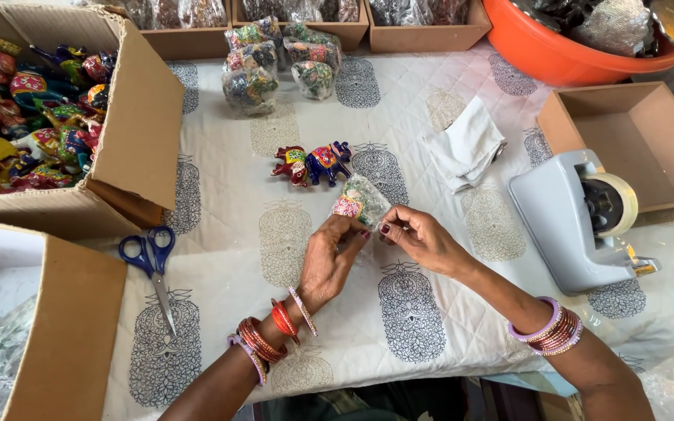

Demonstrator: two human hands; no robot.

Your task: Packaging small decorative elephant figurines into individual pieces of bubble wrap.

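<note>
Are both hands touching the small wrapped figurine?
Touching. The head view shows the left hand and right hand both pinching the clear-wrapped figurine at its lower end, above the printed tablecloth.

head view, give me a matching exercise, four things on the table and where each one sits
Things:
1. scissors
2. tape dispenser
3. orange tub
4. wrapped figurine

Places:
A. top right corner
B. between the left hand and right hand
C. left, by the cardboard boxes
D. right, beside an empty box

Pairs: 1-C, 2-D, 3-A, 4-B
</note>
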